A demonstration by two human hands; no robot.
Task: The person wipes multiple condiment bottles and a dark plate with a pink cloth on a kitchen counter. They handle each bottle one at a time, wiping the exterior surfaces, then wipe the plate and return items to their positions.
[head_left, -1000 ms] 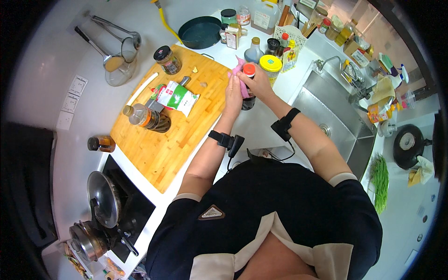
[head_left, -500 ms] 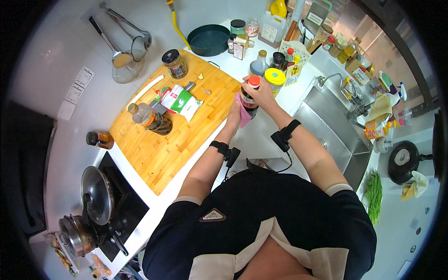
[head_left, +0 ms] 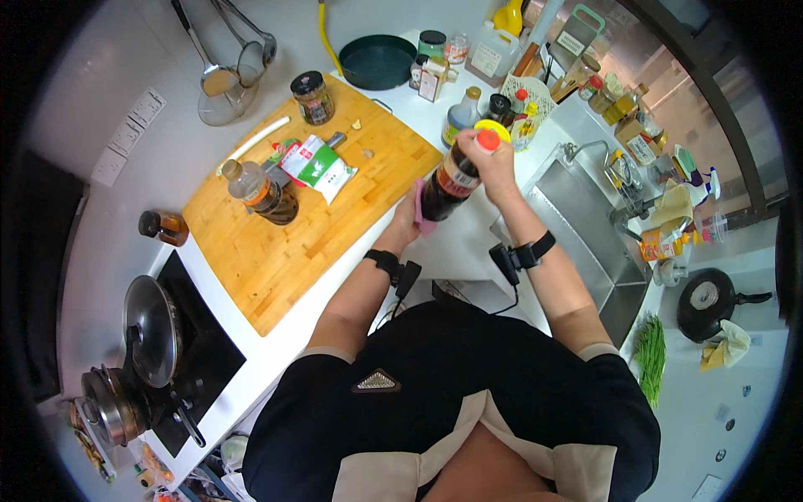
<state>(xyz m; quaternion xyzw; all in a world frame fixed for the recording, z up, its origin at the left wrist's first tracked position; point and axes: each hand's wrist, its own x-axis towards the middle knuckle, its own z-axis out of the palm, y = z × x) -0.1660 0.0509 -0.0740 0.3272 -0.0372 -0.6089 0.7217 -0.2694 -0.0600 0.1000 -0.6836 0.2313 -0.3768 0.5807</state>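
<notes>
A dark sauce bottle [head_left: 452, 182] with a red cap is tilted in front of me, its cap end up and to the right. My right hand [head_left: 492, 166] is wrapped round its neck just below the cap. Low on the bottle, my left hand [head_left: 406, 219] presses a pink cloth [head_left: 424, 219] against its side and base. Just behind the bottle, a yellow-lidded tub [head_left: 493, 129] is mostly hidden. On the wooden cutting board [head_left: 276, 276] to the left stand another dark bottle [head_left: 263, 194] and a dark-lidded jar [head_left: 313, 99]. A white-and-green packet [head_left: 320, 169] lies between them over a knife [head_left: 336, 139].
A leek stalk [head_left: 255, 138] and small pieces lie on the board. Left are a dark-lidded jar [head_left: 163, 227] and a hob with a lidded pan [head_left: 153, 330]. Behind are a dark pan [head_left: 377, 63] and several bottles. A steel sink [head_left: 577, 226] is at the right.
The bottle has gone from nearly upright to tilted, its cap moving right and its base left. My right hand moved right with the neck; the cloth slid down toward the base.
</notes>
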